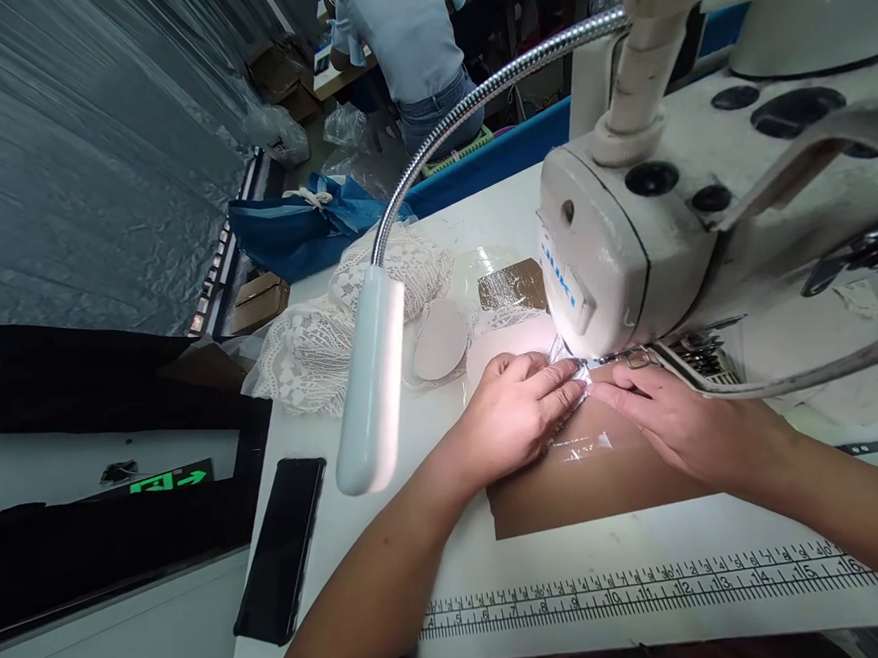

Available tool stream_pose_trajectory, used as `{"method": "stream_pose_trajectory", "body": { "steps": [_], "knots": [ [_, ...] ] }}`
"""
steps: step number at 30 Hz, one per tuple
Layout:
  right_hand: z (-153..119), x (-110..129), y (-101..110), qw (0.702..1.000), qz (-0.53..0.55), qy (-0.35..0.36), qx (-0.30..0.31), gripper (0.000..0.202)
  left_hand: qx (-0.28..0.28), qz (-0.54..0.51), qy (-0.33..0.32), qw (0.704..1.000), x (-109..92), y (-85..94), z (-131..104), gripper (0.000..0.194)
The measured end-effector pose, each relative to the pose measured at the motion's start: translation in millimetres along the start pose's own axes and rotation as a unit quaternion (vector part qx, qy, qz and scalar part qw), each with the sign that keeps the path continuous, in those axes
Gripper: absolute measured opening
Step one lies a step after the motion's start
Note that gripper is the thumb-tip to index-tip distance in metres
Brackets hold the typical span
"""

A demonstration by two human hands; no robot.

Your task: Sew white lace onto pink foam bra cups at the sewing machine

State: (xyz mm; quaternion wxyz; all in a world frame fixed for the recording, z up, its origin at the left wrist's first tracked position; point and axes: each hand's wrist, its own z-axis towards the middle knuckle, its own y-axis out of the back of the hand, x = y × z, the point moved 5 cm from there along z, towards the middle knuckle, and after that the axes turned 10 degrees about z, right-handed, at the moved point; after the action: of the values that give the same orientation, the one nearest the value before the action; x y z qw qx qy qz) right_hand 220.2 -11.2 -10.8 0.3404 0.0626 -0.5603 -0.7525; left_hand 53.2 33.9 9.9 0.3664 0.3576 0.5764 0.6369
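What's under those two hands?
A brown sheet lies at least partly under the left hand and right hand. White material peeks out by the left one. Whatever the palms cover can't be seen.

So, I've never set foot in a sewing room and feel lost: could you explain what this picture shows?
There is one picture, taken by a camera on a person's head, looking forward and down. No robot here, only bare hands. The big white shape at the right is a sewing machine. Beneath its head, the left-hand grip presses on some thin white material; the right-hand grip lies over a brown sheet. Whether either pinches anything is hard to see. On the white table are cream lace, a pale oval piece and what looks like a phone; ruler marks run along the near edge. The lamp hangs from a bendy metal neck. Beyond sits another person.
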Motion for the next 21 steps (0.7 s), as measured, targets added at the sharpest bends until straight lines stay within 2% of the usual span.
{"method": "stream_pose_trajectory", "body": {
  "steps": [4, 11, 17, 21],
  "knots": [
    [1, -5, -3, 0.999, 0.028, -0.026, 0.026, 0.03, -0.012, 0.001, 0.02, 1.0, 4, -2.3, 1, 0.037],
    [-7, -13, -19, 0.998, 0.022, -0.057, 0.02, 0.031, -0.032, 0.021, 0.046, 0.998, 5, 2.1, 2, 0.037],
    [-15, -16, -15, 0.998, -0.007, -0.054, -0.022, 0.042, -0.013, 0.05, 0.066, 0.996, 7, -2.8, 3, 0.042],
    [-13, -15, -7, 1.0, 0.004, -0.018, -0.013, 0.044, 0.029, 0.06, 0.102, 0.993, 6, 2.8, 2, 0.048]
  ]
}}
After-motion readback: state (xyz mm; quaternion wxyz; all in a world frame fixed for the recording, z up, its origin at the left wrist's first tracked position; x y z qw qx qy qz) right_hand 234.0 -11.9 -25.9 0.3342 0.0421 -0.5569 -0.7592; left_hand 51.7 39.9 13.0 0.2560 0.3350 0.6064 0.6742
